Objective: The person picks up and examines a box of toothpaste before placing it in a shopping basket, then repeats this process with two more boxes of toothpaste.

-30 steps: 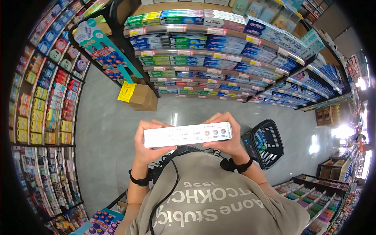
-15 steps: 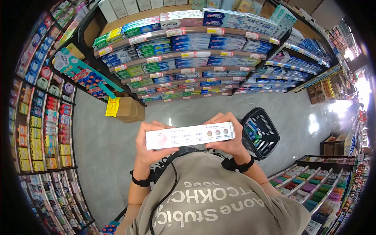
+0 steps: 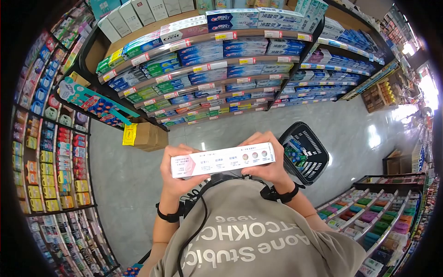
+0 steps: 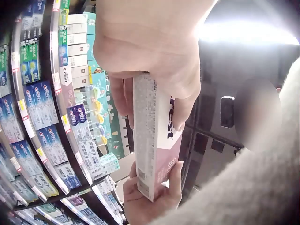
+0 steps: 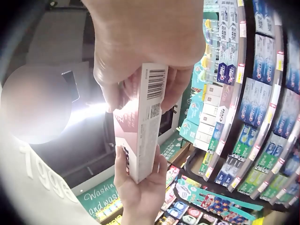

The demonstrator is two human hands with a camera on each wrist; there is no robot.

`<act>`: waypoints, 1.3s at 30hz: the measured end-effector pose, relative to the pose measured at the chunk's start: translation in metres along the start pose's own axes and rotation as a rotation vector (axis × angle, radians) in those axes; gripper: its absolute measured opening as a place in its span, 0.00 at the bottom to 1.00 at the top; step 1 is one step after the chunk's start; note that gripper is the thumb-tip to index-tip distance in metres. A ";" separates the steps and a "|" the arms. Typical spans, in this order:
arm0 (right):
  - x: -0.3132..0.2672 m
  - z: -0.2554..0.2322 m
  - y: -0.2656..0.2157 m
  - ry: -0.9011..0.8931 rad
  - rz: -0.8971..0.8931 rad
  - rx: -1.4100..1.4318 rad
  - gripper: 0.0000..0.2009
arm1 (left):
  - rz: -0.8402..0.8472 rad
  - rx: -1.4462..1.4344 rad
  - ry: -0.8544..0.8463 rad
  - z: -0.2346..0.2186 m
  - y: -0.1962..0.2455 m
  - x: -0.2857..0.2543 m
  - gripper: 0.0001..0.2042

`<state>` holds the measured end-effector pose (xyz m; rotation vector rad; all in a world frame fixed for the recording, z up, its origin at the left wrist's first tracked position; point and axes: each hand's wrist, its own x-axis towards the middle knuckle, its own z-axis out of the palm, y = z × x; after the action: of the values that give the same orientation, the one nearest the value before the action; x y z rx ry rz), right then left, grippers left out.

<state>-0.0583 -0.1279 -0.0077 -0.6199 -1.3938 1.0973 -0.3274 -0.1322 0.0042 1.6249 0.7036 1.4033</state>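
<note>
Left hand: one end of the box is gripped, with fingers curled round it.
Right hand: the other end of the box is gripped, with fingers curled over the top.
Box: a long white and pink box is held flat in front of the chest, between both hands.
Basket: a black basket is seen on the floor, just past the right hand.
Shelves: rows of blue and green boxes are stacked further off.
Carton: a brown carton is set on the floor by the shelves.
</note>
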 end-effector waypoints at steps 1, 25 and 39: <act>-0.003 -0.005 -0.001 -0.001 0.005 -0.009 0.29 | 0.000 0.005 0.002 0.005 -0.001 -0.001 0.31; 0.019 -0.023 -0.024 -0.203 -0.136 0.066 0.29 | 0.181 0.093 0.224 0.053 0.041 -0.019 0.30; 0.048 0.035 0.009 -0.145 -0.035 0.243 0.23 | 0.073 0.107 0.113 -0.032 0.030 -0.011 0.32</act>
<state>-0.1017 -0.0908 0.0113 -0.3447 -1.3618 1.2812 -0.3645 -0.1482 0.0250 1.6781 0.8039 1.5425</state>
